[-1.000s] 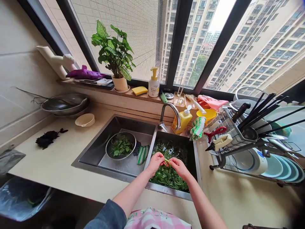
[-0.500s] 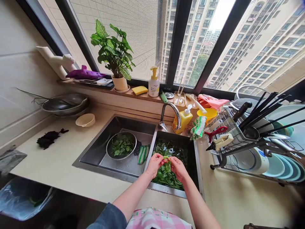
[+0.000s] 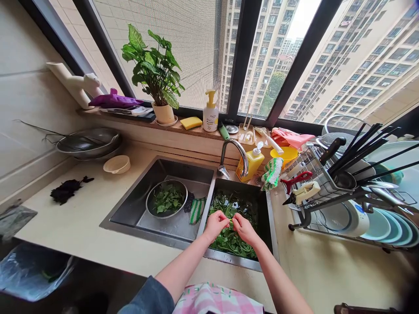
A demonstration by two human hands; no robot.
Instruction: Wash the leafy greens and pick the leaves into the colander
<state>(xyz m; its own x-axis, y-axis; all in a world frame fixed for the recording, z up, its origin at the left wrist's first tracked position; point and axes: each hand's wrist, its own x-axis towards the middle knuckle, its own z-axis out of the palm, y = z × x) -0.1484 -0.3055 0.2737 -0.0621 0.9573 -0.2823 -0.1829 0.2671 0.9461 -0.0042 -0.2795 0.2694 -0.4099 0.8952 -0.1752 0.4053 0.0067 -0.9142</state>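
Left hand (image 3: 216, 226) and right hand (image 3: 244, 228) over right basin (image 3: 269, 222), near side, fingertips pinched, almost meeting. Bit of green stem (image 3: 230, 221) between them; can't tell which hand grips it. Leafy greens (image 3: 233, 242) in water below, filling that basin. Left basin (image 3: 131, 218): metal bowl (image 3: 166, 215) with more greens (image 3: 168, 198), striped cloth (image 3: 197, 211) just right of it. Faucet (image 3: 234, 146) at far side, yellow bottle (image 3: 250, 165) right of it.
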